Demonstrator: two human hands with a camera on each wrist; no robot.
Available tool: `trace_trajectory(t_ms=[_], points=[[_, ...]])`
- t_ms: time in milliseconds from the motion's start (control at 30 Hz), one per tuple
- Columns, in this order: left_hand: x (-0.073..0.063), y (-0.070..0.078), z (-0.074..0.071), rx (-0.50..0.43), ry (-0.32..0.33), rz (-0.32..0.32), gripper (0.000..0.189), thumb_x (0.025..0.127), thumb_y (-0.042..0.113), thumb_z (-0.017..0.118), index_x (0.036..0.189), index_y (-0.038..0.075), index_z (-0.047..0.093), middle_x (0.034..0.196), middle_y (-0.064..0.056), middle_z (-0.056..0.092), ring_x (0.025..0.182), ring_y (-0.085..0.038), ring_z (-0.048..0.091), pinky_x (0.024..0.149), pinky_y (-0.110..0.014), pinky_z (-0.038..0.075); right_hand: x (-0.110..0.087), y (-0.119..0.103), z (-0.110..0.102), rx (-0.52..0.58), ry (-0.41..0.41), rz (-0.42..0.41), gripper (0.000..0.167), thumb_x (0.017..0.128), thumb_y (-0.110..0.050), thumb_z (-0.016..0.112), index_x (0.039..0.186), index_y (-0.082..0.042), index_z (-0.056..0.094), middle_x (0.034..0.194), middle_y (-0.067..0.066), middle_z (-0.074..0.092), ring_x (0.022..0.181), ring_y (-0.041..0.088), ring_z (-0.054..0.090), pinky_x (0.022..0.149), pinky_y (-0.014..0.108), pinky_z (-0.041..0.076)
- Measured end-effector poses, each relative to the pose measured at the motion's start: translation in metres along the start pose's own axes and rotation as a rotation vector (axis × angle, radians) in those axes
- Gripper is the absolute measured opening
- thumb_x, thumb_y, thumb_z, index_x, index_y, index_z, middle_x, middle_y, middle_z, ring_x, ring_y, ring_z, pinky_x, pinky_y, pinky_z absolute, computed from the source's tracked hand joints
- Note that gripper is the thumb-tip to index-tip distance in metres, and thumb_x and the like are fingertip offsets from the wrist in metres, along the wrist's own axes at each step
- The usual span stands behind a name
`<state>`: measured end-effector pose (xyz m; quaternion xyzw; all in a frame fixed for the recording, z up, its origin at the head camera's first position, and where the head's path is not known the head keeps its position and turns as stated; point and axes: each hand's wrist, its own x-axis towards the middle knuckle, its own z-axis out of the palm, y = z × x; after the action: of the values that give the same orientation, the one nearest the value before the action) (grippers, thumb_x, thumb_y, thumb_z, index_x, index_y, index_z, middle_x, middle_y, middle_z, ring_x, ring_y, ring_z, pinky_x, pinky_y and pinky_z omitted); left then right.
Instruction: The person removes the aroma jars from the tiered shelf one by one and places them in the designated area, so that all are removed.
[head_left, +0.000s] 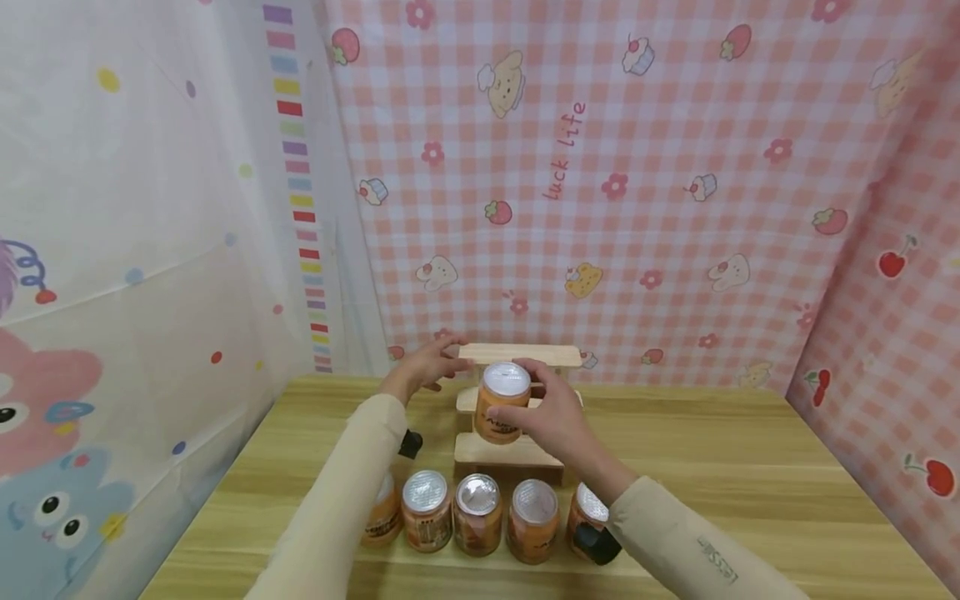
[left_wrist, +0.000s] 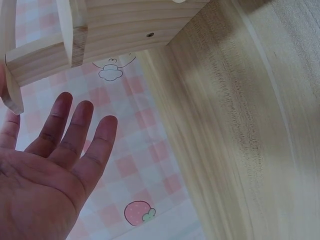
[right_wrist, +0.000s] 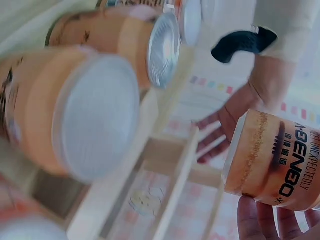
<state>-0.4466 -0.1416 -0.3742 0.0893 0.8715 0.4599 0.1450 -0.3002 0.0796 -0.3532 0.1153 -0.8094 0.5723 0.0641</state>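
My right hand (head_left: 558, 417) grips an orange can (head_left: 498, 421) with a silver lid, thumb on the near side. The can is upright and overlaps the middle of a small tiered wooden shelf (head_left: 519, 355) in the head view. Dark lettering shows on its side in the right wrist view, where the fingers (right_wrist: 252, 220) lie along it. My left hand (head_left: 429, 368) is at the shelf's upper left end, fingers spread and nearly straight. In the left wrist view its palm (left_wrist: 37, 185) faces up beside the shelf's wooden end (left_wrist: 117, 30).
Several similar cans (head_left: 427, 515) stand in a row in front of the shelf, near my forearms. The wood-grain table (head_left: 712, 467) extends to both sides. A pink checked cloth (head_left: 660, 225) hangs behind, and a white patterned cloth (head_left: 172, 225) hangs on the left.
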Motion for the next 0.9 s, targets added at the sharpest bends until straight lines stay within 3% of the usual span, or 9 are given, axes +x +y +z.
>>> trace_trajectory(t_ms=[233,367,667,900], points=[[-0.006,0.004,0.001,-0.016,0.005,0.012,0.057,0.098,0.035,0.064,0.148,0.022,0.042,0.145,-0.022,0.044,0.126,-0.038,0.051,0.093,-0.055,0.048,0.004,-0.005,-0.035,-0.076,0.046,-0.043,0.07,0.077,-0.021,0.086,0.137,-0.009,0.054,0.123,0.013,0.06,0.108,0.029,0.059,0.081,0.039,0.053],[-0.007,0.005,0.001,-0.026,-0.001,0.017,0.057,0.098,0.033,0.063,0.149,0.021,0.041,0.146,-0.022,0.042,0.126,-0.039,0.05,0.094,-0.056,0.047,0.006,0.0,-0.056,-0.085,0.072,-0.064,0.066,0.077,-0.019,0.086,0.134,-0.009,0.056,0.121,0.014,0.06,0.105,0.03,0.059,0.077,0.036,0.053],[-0.008,0.006,0.001,-0.034,-0.008,0.01,0.056,0.1,0.031,0.061,0.15,0.02,0.039,0.146,-0.022,0.042,0.127,-0.039,0.049,0.094,-0.055,0.047,0.0,0.014,-0.099,-0.128,0.085,0.031,0.076,0.083,-0.028,0.083,0.145,-0.008,0.044,0.131,0.019,0.052,0.115,0.033,0.052,0.078,0.033,0.05],[-0.01,0.008,0.002,-0.03,-0.005,0.002,0.055,0.1,0.032,0.06,0.15,0.02,0.039,0.146,-0.021,0.042,0.127,-0.038,0.049,0.096,-0.053,0.047,-0.011,0.029,-0.119,-0.18,0.099,0.009,0.073,0.084,-0.029,0.082,0.143,-0.006,0.046,0.13,0.02,0.054,0.113,0.034,0.054,0.077,0.034,0.05]])
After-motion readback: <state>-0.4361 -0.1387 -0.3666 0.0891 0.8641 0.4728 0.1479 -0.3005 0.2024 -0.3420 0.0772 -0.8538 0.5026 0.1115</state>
